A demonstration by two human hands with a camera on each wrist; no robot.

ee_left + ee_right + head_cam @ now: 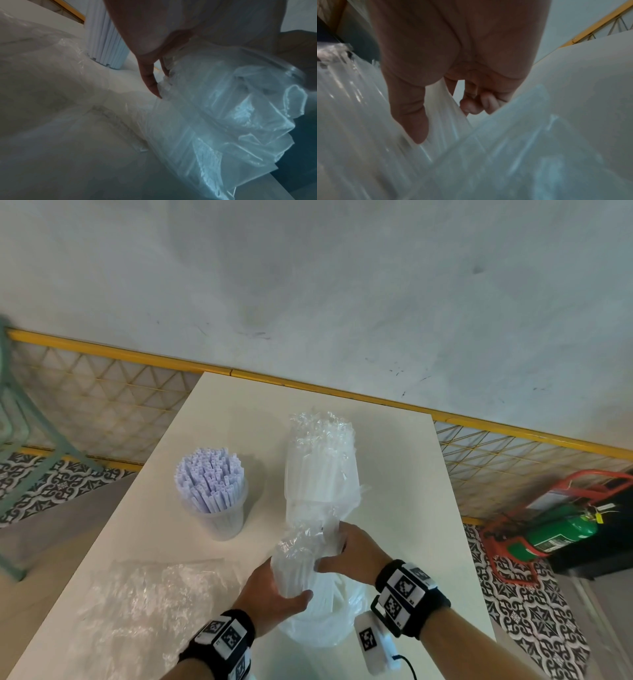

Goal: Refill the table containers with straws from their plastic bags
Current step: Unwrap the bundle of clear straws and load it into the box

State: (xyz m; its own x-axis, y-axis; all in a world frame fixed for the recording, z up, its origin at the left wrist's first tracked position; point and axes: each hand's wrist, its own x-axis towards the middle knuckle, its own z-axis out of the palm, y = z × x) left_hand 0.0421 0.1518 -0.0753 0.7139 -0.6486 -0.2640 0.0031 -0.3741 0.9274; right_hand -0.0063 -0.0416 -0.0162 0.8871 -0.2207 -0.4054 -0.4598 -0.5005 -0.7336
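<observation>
Left of hands (308, 570), empty bag (144, 601)

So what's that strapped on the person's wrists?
Each bare forearm wears a black band carrying white blocks printed with black square codes: one on the left wrist, one on the right wrist. A white tagged box with a black cable hangs by the right band.

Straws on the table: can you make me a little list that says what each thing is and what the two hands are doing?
table: white, holds everything below
cup: clear, upright, packed with pale purple straws
far bag: clear plastic, white straws inside, lying behind the hands
held bag: clear plastic, white straws inside, top bunched
left hand: grips the held bag's side
right hand: pinches the plastic near the top
empty wrapper: crumpled clear plastic, left of the hands
</observation>
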